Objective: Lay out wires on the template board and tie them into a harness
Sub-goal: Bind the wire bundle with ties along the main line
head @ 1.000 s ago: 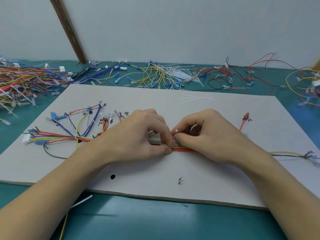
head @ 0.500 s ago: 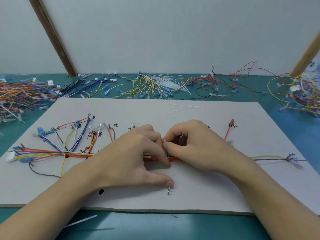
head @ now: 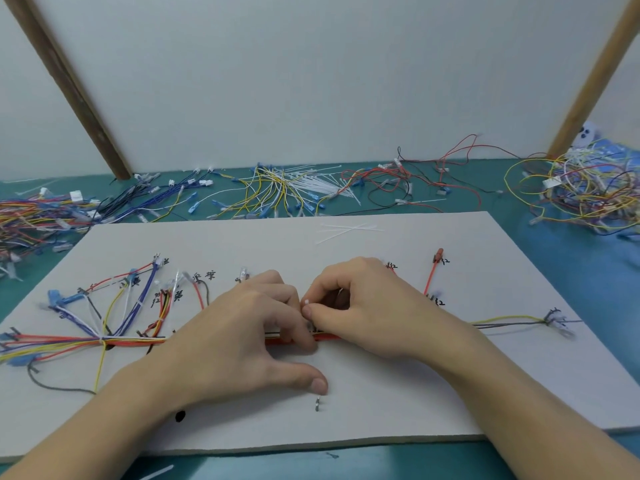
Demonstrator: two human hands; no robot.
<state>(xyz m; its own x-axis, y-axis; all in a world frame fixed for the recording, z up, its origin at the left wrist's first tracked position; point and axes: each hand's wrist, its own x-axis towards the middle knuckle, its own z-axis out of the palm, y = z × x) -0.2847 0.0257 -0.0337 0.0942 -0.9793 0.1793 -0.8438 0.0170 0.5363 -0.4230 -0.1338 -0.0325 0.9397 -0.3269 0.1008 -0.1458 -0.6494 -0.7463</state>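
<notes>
A white template board (head: 346, 424) lies on the teal table, with a bundle of coloured wires (head: 83, 341) running left to right across its middle. Branch wires fan up to labelled spots at the left, and yellow and grey wires (head: 509, 320) run out to the right. My left hand (head: 242, 337) rests over the bundle at the centre, fingers curled down on it and thumb stretched out onto the board. My right hand (head: 363, 310) pinches a small white cable tie (head: 306, 303) just above the bundle. The wires under both hands are hidden.
Spare white cable ties (head: 346, 228) lie on the board's far side. Piles of loose wires sit along the back of the table (head: 277, 192), at the left (head: 34, 216) and at the right (head: 581, 188). Two wooden posts lean against the wall. A small metal pin (head: 317, 403) stands near my left thumb.
My left thumb has swung away from the bundle and now lies stretched on the board. The view has tilted up. My right hand keeps its pinch on the tie.
</notes>
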